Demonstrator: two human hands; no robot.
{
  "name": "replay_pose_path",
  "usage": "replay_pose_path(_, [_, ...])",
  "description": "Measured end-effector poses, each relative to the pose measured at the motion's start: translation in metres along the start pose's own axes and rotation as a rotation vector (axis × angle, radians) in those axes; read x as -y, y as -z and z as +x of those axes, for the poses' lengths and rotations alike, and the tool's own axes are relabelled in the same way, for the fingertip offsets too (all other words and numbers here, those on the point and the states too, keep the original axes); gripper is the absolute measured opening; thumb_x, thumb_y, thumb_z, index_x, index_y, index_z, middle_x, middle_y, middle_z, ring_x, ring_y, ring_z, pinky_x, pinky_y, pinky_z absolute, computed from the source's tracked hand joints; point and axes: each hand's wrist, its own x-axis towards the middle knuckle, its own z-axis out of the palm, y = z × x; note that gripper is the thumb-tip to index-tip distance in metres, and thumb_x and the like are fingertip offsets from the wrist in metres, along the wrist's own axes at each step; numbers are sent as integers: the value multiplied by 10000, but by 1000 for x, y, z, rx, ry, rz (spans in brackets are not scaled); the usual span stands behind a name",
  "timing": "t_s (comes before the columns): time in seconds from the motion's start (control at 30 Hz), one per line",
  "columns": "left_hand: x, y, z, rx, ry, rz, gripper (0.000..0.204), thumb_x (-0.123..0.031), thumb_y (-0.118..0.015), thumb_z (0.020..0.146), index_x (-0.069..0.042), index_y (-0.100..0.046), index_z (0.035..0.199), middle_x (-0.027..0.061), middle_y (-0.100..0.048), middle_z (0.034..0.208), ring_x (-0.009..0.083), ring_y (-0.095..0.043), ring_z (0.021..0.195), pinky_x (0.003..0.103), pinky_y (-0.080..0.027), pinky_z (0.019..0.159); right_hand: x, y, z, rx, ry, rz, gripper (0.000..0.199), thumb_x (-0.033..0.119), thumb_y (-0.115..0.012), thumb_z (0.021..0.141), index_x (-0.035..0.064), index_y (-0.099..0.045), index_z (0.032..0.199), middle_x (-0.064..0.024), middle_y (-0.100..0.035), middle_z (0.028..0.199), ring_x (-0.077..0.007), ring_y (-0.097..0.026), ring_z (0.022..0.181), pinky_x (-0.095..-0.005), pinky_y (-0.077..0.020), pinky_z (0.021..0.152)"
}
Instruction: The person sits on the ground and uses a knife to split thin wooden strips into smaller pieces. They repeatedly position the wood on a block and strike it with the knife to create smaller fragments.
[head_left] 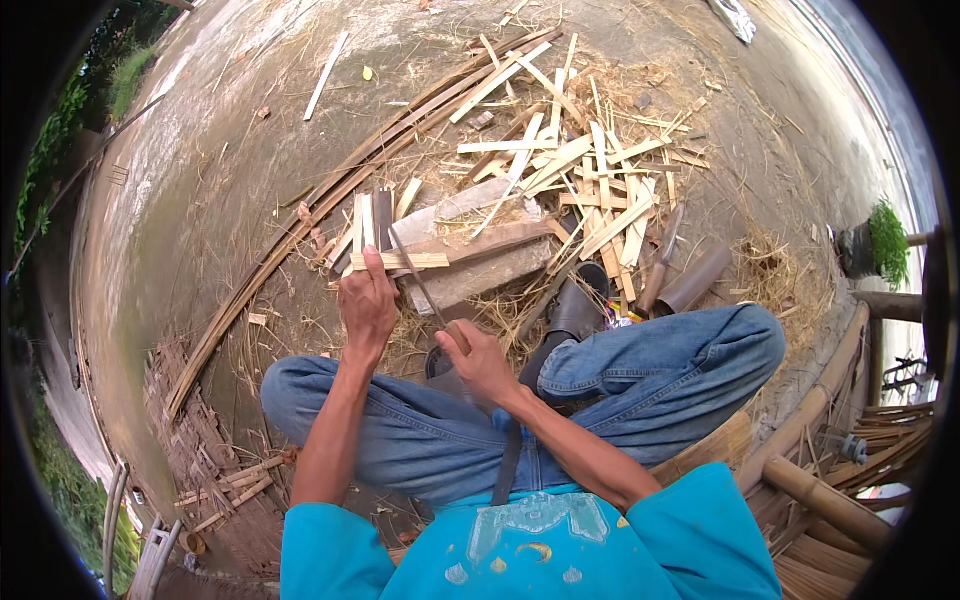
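My left hand (367,305) holds a short pale bamboo strip (400,261) flat and crosswise on a grey wooden block (480,275). My right hand (478,362) grips the wooden handle of a knife (420,283), and its thin blade slants up to the strip. Several cut bamboo pieces (372,218) stand upright just beyond the left hand. I sit cross-legged in blue jeans (660,355), with both hands in front of my knees.
A heap of split bamboo offcuts (590,180) lies ahead on the concrete ground. Long bamboo slats (330,195) curve away to the left. A black sandal (578,305), a second knife (660,260) and a bamboo bench frame (820,400) are at right.
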Motion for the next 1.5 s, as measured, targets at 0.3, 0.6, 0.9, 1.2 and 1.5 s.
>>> replay_pose_path(0.3, [-8, -2, 5, -53, 3, -81, 867, -558, -283, 1121, -18, -649, 549, 64, -536, 445, 210, -565, 447, 392, -457, 516, -41, 7, 0, -26, -141, -14, 490, 440, -581, 1057, -13, -557, 872, -187, -548, 671, -312, -549, 595, -466, -435, 615])
replay_pose_path(0.6, [-14, 0, 7, -33, -36, -116, 882, -560, -256, 1122, -2, -697, 600, 79, -610, 496, 213, -601, 468, 388, -498, 538, -43, 18, 12, 7, -250, -63, 517, 451, -563, 1065, -17, -530, 849, -170, -511, 655, -304, -564, 614, -458, -450, 630])
replay_pose_path(0.9, [-14, 3, 4, -43, -6, -56, 855, -556, -304, 1119, 12, -721, 634, 98, -637, 527, 229, -632, 504, 394, -513, 560, -6, 13, 15, 86, -88, -87, 519, 454, -559, 1066, -32, -548, 886, -154, -534, 649, -290, -544, 607, -439, -464, 635])
replay_pose_path(1.2, [-4, -5, 11, -44, -30, -146, 812, -501, -331, 1131, 40, -713, 662, 114, -645, 540, 216, -640, 508, 376, -515, 546, -4, 21, 7, 139, -92, -118, 474, 424, -549, 1067, -2, -556, 859, -78, -495, 643, -182, -491, 614, -398, -444, 602])
replay_pose_path(1.5, [-9, 0, 12, -14, 8, -199, 828, -508, -303, 1131, 37, -725, 673, 113, -660, 547, 200, -683, 533, 353, -560, 583, -35, 22, -1, 80, -168, -121, 508, 444, -565, 1061, -20, -552, 855, -164, -544, 671, -299, -570, 646, -461, -443, 652])
